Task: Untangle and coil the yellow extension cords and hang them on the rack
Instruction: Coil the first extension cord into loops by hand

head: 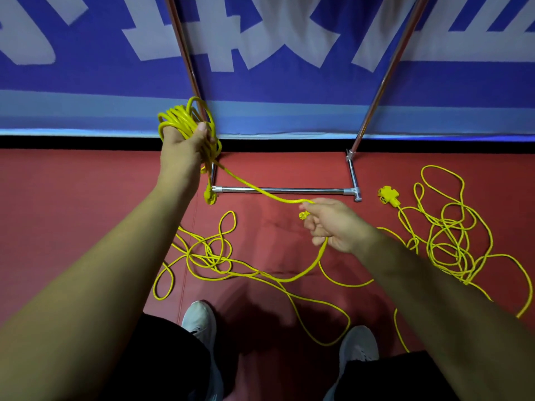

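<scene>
My left hand (pixel 185 146) is raised and grips a coil of yellow extension cord (pixel 179 118), with the plug end (pixel 210 196) dangling below it. From the coil a taut strand (pixel 260 192) runs down-right to my right hand (pixel 333 224), whose curled fingers hold the cord. Below that hand the cord drops into a loose tangle (pixel 214 256) on the red floor. A second yellow cord (pixel 451 244) lies tangled at the right, with its multi-socket end (pixel 388 195) near the rack's foot. The metal rack (pixel 283 190) stands straight ahead.
The rack's two slanted poles (pixel 385 82) rise against a blue and white banner on the wall (pixel 86 68). My two white shoes (pixel 199 319) stand on the red floor (pixel 72 198), with cord loops lying between and beside them.
</scene>
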`<state>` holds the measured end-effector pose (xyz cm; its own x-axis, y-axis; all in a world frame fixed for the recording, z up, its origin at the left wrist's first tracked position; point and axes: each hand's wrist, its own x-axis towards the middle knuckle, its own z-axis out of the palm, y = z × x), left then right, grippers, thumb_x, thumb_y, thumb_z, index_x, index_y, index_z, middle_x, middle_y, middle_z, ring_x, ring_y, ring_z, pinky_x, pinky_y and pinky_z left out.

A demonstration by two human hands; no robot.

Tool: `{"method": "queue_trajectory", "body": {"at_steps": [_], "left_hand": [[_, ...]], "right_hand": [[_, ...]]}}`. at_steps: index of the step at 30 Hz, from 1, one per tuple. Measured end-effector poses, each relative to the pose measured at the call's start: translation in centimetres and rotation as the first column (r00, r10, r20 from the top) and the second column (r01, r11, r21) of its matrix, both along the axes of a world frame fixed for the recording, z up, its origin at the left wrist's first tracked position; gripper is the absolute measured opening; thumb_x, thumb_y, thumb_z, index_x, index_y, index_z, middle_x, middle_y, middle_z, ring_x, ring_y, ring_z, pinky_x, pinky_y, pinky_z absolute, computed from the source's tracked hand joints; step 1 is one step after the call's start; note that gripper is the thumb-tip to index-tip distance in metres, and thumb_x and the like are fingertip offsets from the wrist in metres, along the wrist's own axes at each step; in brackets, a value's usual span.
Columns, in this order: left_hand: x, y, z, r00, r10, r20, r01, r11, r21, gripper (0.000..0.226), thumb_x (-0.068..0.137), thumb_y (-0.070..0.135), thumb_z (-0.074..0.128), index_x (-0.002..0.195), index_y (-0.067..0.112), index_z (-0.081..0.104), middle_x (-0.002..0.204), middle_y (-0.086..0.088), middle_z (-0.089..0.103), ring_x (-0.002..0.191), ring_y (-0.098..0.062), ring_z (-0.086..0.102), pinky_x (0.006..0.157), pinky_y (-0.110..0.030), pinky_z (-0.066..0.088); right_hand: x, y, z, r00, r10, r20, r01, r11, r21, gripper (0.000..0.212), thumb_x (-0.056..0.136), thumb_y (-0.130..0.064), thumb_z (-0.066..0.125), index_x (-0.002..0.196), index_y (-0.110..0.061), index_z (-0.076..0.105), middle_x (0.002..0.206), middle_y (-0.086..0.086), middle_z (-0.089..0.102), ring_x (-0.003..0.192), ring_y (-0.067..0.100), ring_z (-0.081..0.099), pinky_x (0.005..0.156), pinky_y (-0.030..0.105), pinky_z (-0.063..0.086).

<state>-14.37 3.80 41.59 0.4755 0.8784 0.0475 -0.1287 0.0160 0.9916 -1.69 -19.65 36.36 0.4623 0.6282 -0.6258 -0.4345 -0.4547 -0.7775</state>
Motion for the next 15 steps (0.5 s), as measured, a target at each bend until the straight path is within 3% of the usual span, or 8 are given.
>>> {"method": "queue_trajectory", "body": {"at_steps": [2,4,7,10,12,15], "left_hand": [[-0.1,0.1,-0.5,0.995,-0.003,-0.101,0.006,1.000,0.026,0.012,0.098,0.007,0.057,0.096,0.012,0.047,0.084,-0.008,0.056,0.076,-0.022,0.060,0.076,-0.042,0.056],[-0.1,-0.1,-0.6,0.982,-0.001,-0.187,0.010,0.999,0.049,0.017,0.096,0.010,0.060,0.089,0.020,0.048,0.085,-0.008,0.059,0.083,-0.024,0.060,0.084,-0.049,0.055],[-0.1,-0.4,-0.7,0.975,-0.022,-0.221,0.031,0.999,0.038,0.020,0.097,0.008,0.060,0.087,0.019,0.046,0.085,-0.011,0.057,0.081,-0.024,0.059,0.086,-0.055,0.054],[0.0,-0.6,-1.3,0.959,-0.081,-0.272,0.089,0.996,0.017,0.017,0.097,0.003,0.058,0.091,0.012,0.045,0.081,-0.009,0.057,0.068,-0.019,0.062,0.082,-0.055,0.055],[0.1,-0.6,-1.9,0.909,-0.152,-0.389,0.185,0.981,0.049,0.014,0.096,0.005,0.060,0.099,0.004,0.047,0.079,-0.007,0.062,0.062,-0.012,0.066,0.078,-0.050,0.055],[-0.1,-1.3,-2.9,0.704,-0.291,-0.648,0.455,0.885,0.097,0.016,0.093,0.015,0.067,0.093,0.006,0.055,0.071,0.000,0.070,0.063,-0.018,0.066,0.067,-0.039,0.056]], "right_hand": [[-0.5,0.0,0.7,0.969,0.202,0.140,-0.203,0.979,-0.010,0.028,0.104,-0.034,0.043,0.109,-0.012,0.060,0.053,0.002,0.041,0.035,0.008,0.020,0.041,0.019,0.030],[-1.2,-0.1,1.9,0.866,0.434,0.247,-0.436,0.899,-0.052,0.032,0.104,-0.036,0.042,0.111,-0.015,0.064,0.056,0.002,0.042,0.037,0.008,0.022,0.042,0.019,0.033],[-1.7,-0.2,3.1,0.770,0.607,0.194,-0.619,0.786,-0.004,0.026,0.103,-0.024,0.048,0.109,-0.008,0.068,0.062,0.004,0.044,0.039,0.009,0.023,0.043,0.020,0.027],[-1.2,-0.1,3.9,0.769,0.627,0.123,-0.639,0.756,0.143,0.022,0.099,-0.011,0.053,0.109,0.000,0.068,0.064,0.006,0.044,0.039,0.007,0.024,0.044,0.023,0.017],[-0.7,0.0,4.5,0.791,0.602,0.111,-0.609,0.756,0.238,0.021,0.097,-0.007,0.052,0.107,0.001,0.068,0.062,0.006,0.042,0.039,0.005,0.022,0.043,0.023,0.014],[0.1,0.1,5.4,0.837,0.534,0.118,-0.537,0.761,0.364,0.020,0.096,-0.008,0.053,0.102,-0.001,0.070,0.060,0.005,0.043,0.040,0.005,0.020,0.044,0.026,0.011]]}}
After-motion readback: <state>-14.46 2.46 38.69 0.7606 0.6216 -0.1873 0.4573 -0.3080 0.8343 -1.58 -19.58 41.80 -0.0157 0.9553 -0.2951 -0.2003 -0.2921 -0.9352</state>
